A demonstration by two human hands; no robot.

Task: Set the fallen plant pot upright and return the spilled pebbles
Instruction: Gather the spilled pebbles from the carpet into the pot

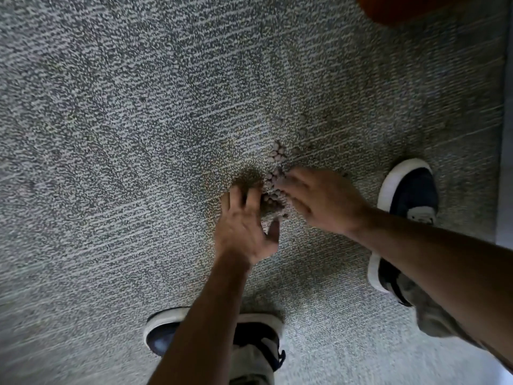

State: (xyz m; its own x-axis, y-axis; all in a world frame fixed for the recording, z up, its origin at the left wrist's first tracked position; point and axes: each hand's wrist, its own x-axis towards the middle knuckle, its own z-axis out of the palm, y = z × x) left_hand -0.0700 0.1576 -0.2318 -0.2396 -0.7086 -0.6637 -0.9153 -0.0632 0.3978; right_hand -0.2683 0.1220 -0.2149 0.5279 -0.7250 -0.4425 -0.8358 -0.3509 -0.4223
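A small heap of pale grey-pink pebbles (275,179) lies on the speckled grey carpet (125,134), with a few strays further off toward the top. My left hand (245,226) rests on the carpet at the heap's left side, fingers spread and palm facing the pebbles. My right hand (319,198) comes in from the right, its fingers curled over the top of the heap and touching the pebbles. The picture is blurred, so I cannot see whether any pebbles are pinched. An orange-red shape (402,8) at the top right edge may be the plant pot; only a small part of it shows.
My two dark shoes with white soles stand on the carpet, one (166,333) below the left arm, one (408,190) to the right of the heap. A pale strip (506,134) runs along the right edge of the view.
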